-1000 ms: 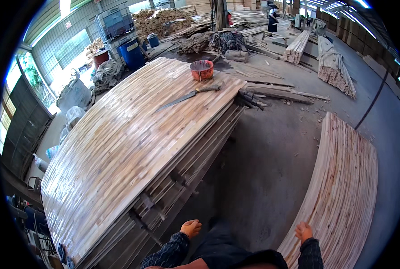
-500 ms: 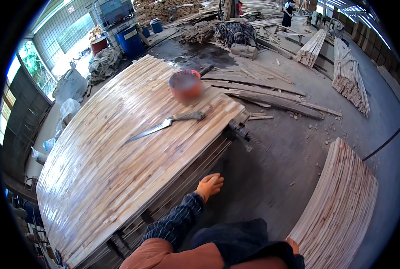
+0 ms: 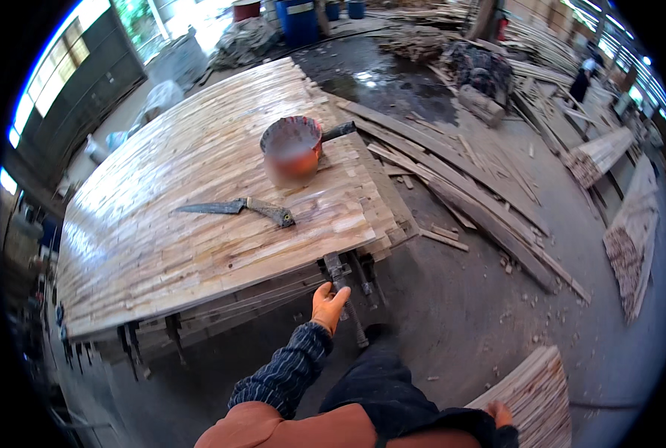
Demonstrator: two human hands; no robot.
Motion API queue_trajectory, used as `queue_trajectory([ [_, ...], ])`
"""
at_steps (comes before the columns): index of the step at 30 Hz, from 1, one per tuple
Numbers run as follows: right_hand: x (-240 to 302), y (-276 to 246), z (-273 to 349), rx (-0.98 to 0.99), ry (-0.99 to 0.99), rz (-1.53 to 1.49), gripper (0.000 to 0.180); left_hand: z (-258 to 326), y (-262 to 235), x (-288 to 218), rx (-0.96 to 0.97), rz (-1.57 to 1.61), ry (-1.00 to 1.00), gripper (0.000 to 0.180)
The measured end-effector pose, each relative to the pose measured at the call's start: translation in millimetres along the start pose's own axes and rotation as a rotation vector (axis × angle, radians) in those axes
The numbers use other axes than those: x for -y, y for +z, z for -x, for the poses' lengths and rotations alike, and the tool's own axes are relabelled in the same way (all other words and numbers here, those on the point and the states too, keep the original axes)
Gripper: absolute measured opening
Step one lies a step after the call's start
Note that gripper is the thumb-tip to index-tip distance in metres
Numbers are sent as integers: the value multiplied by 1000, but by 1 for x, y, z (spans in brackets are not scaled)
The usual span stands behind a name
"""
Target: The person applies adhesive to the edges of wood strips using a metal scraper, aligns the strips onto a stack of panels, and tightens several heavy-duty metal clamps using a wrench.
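My left hand (image 3: pixel 328 305), in an orange glove, reaches to a metal clamp (image 3: pixel 336 267) at the near right corner of a large panel of glued wood strips (image 3: pixel 153 254). Its thumb and fingers stand apart beside the clamp; a firm grip does not show. On the panel lie a knife (image 3: pixel 236 207) with a dark blade and a worn handle, and behind it a red pan-like pot (image 3: pixel 292 145) with a dark handle. My right hand (image 3: pixel 499 412) hangs low beside a stack of wood strips (image 3: pixel 538 396); its fingers are mostly hidden.
More clamps (image 3: pixel 172 332) stick out under the panel's near edge. Long boards (image 3: pixel 467 201) and scraps lie on the floor to the right. Bundles of strips (image 3: pixel 635 231) stand farther right. A blue barrel (image 3: pixel 298 21) and a person (image 3: pixel 583 78) are at the back.
My view has turned, and I am closer to the panel's right corner. My left hand has moved from hanging beside the panel to the clamp. The right-hand stack sits lower in view.
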State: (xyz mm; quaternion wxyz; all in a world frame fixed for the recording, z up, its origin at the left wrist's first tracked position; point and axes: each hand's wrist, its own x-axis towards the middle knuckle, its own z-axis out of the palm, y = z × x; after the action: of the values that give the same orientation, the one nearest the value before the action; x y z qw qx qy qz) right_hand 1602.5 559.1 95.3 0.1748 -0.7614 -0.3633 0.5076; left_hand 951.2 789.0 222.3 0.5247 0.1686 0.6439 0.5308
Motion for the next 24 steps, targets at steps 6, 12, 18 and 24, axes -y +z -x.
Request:
queue_trajectory([
  [6, 320, -70, -132, -151, -105, -462, 55, 16, 38, 64, -394, -23, -131, 93],
  [12, 414, -51, -230, 214, 1, -39, 52, 31, 60, 8, -451, 277, -375, 33],
  [18, 516, 14, -294, 491, -135, 121, 49, 42, 57, 51, -631, 145, -350, 28],
  [24, 594, 50, -329, 663, -170, 339, 51, 53, 67, 31, -695, 66, -406, 31],
])
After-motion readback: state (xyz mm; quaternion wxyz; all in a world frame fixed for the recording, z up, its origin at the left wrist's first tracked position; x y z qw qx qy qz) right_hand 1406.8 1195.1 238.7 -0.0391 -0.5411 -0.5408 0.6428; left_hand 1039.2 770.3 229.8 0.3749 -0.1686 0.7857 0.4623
